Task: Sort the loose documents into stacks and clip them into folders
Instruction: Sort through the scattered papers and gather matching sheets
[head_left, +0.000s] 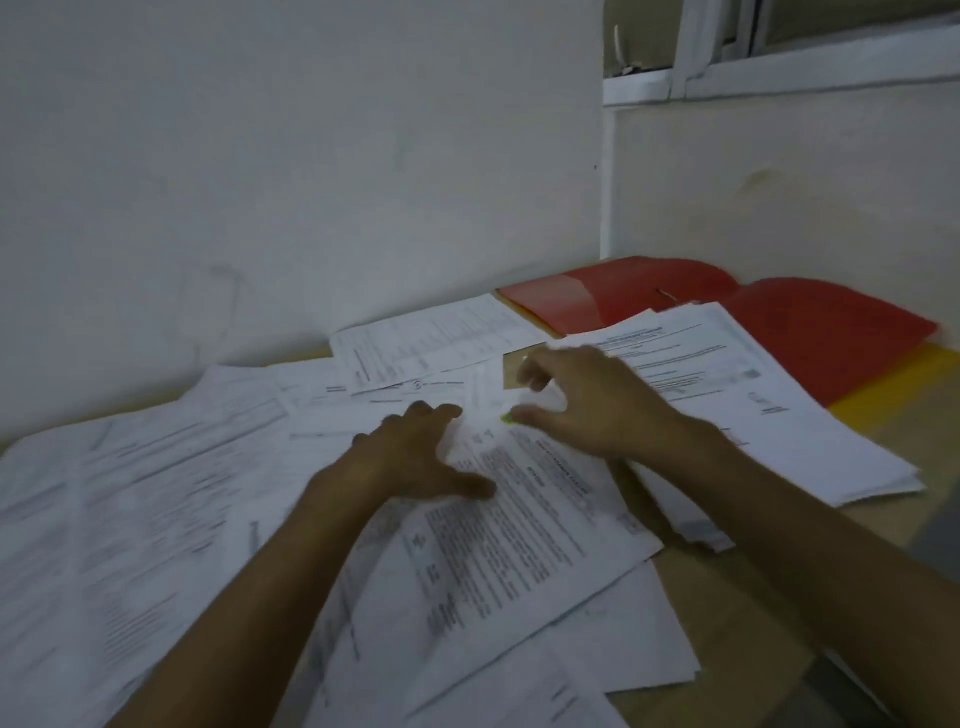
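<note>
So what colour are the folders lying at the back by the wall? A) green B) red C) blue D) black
B: the open folders at the back right of the table, partly covered by a stack of papers, are red.

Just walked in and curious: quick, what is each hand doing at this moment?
Left hand: open, fingers spread, resting on the loose papers.
Right hand: fingers curled over the papers; whether it pinches a sheet cannot be told.

no legible text on documents (519, 525)
</note>
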